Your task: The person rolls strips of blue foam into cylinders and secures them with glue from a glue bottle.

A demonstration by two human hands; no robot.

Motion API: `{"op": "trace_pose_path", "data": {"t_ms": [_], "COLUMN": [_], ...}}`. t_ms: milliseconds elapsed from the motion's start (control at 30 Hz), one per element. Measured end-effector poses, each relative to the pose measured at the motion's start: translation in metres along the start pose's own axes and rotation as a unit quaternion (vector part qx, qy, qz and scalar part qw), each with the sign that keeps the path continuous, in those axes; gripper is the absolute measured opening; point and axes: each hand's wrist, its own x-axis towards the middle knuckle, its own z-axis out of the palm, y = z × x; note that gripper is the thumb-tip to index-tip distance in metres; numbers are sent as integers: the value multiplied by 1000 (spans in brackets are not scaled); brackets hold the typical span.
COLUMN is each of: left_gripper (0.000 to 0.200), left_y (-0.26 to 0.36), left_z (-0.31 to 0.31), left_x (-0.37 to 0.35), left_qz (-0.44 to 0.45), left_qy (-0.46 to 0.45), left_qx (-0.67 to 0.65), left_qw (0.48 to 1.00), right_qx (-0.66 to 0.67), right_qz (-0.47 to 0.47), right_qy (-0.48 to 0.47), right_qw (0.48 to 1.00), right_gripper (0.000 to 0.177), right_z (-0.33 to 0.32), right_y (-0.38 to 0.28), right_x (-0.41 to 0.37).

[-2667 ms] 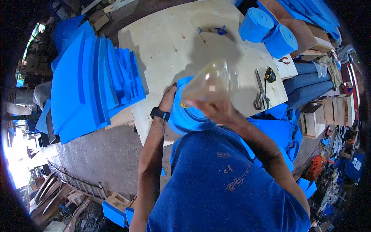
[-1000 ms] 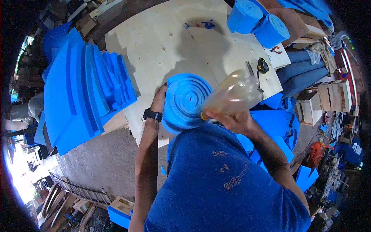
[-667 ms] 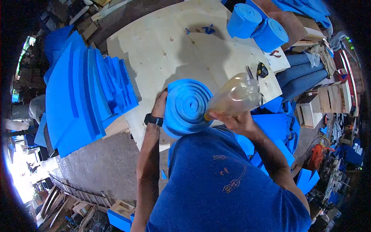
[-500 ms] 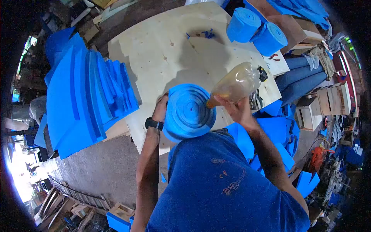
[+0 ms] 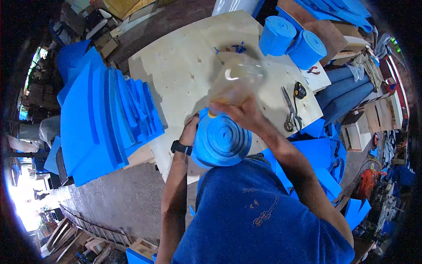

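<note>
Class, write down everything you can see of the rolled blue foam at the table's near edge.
The blue foam roll is a soft-looking sheet wound into a tight spiral, its round end facing the camera. It sits at the near edge of the plywood table. The left hand grips its side; the right hand holds a clear plastic bottle, blurred, tipped nozzle down at its upper rim.

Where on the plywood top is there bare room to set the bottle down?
The widest bare patch of the plywood top lies between the stacked foam sheets and the bottle in the right hand. The near edge is taken by the foam roll held by the left hand; the right side is crowded with scissors and tape measure.
</note>
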Motion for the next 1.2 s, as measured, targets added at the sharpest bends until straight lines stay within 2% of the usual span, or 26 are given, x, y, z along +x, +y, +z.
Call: {"op": "trace_pose_path", "data": {"t_ms": [33, 100, 167, 233, 267, 333, 433, 533, 567, 667, 767, 833, 867, 933, 1033, 1100, 1200], "left_gripper": [51, 44, 42, 42, 41, 41, 33, 38, 38, 39, 40, 39, 39, 40, 40, 41, 40], "left_y": [0, 0, 2, 0, -1, -1, 0, -24, -31, -28, -8, -2, -3, -4, 1, -12, -21], "left_z": [-1, -2, 0, 1, -1, -4, 5, -6, -9, -11, -3, 2, 2, 2, -1, -8, -12], "left_x": [0, -1, -2, -3, -3, 1, 5, 12, 10, 7, 1, -1, 0, 2, 3, 6, 6], "left_qz": [6, 45, 28, -45, 0, 90, 52, 53, 49, 15, -51, -65, -65, -68, 42, 57, 10], "left_qy": [-8, 0, 8, 17, 11, -2, 21, 11, 13, 25, 42, 58, 54, 43, 8, 9, 22], "left_qx": [3, 132, 123, -25, 71, 264, 165, 147, 135, 72, -30, -66, -73, -86, 159, 172, 64], "left_qw": [1000, 990, 992, 999, 997, 960, 985, 988, 990, 997, 997, 994, 994, 993, 986, 983, 998], "right_qx": [-8, -18, -49, -100, -105, -113, 4, -18, -21, -3, -170, -89, -47, -47, 2, 8, -35], "right_qz": [20, 41, 40, 15, 8, -7, 47, 34, 1, -56, -6, 2, 7, 44, 46, 49, 65], "right_qy": [-26, -40, -43, -39, -31, -13, -6, -62, -95, -44, -43, -14, 1, -8, -20, -41, -82], "right_qw": [999, 998, 997, 994, 994, 994, 999, 997, 995, 997, 984, 996, 999, 998, 999, 998, 994], "right_gripper": [28, 28, 29, 32, 31, 30, 28, 25, 24, 23, 25, 28, 30, 32, 30, 29, 32], "right_z": [1, -3, -8, -16, -16, -14, 1, 17, 22, 17, -7, -15, -15, -11, 9, 15, 16], "right_y": [-3, 2, 4, 1, 0, -2, -1, -15, -27, 5, -6, 2, 5, 0, -2, -4, -9], "right_x": [2, 8, 11, 9, 7, 6, 9, 3, -1, 3, 1, -6, -9, -10, -12, -11, -9]}}
